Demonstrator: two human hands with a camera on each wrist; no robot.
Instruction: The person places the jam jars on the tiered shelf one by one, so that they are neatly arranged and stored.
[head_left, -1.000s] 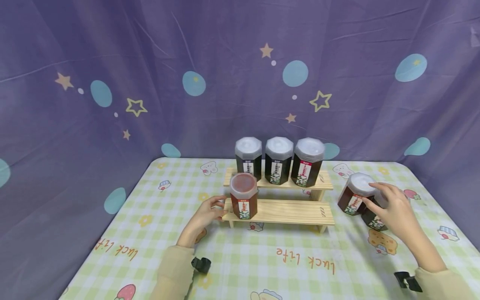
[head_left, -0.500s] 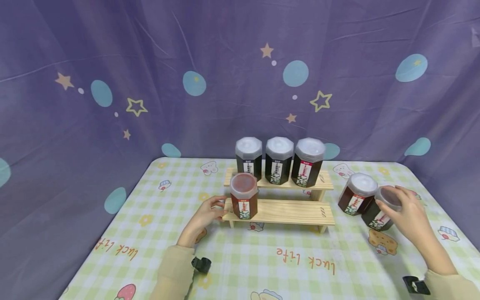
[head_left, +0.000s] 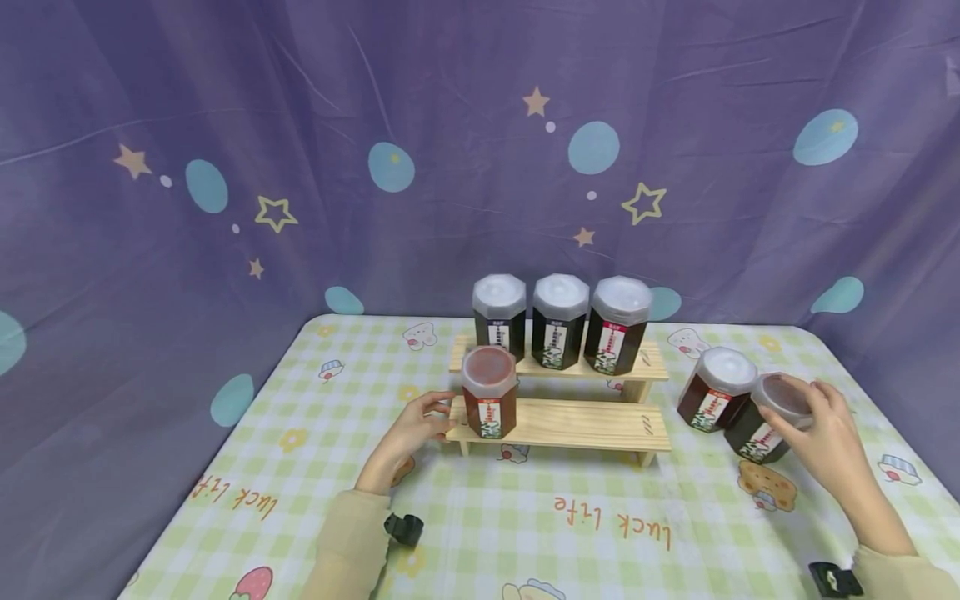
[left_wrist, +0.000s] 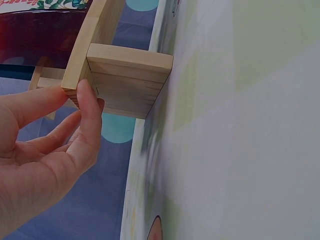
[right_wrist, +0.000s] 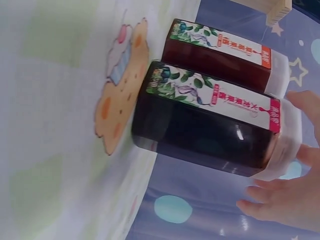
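My left hand (head_left: 414, 422) pinches the left end of the lower board of a two-step wooden rack (head_left: 588, 423), with thumb and fingertips at the board's edge in the left wrist view. On that board stands a red-brown jar (head_left: 491, 408) with a frosted lid. Over to the right, my right hand (head_left: 828, 437) has its thumb and fingers around the frosted lid of a dark, many-sided jar (right_wrist: 200, 127) standing on the tablecloth. A reddish jar (head_left: 707, 404) stands close to its left.
Three dark jars with whitish lids, left (head_left: 500, 321), middle (head_left: 559, 321) and right (head_left: 618, 325), line the rack's upper board. Right of the red-brown jar, the lower board shows bare wood. A checked cloth (head_left: 480, 517) covers the table; a purple curtain (head_left: 465, 225) hangs behind.
My right hand has moved right, from over the gap between the two right-hand jars to the dark jar's lid. My left hand stays at the rack's end.
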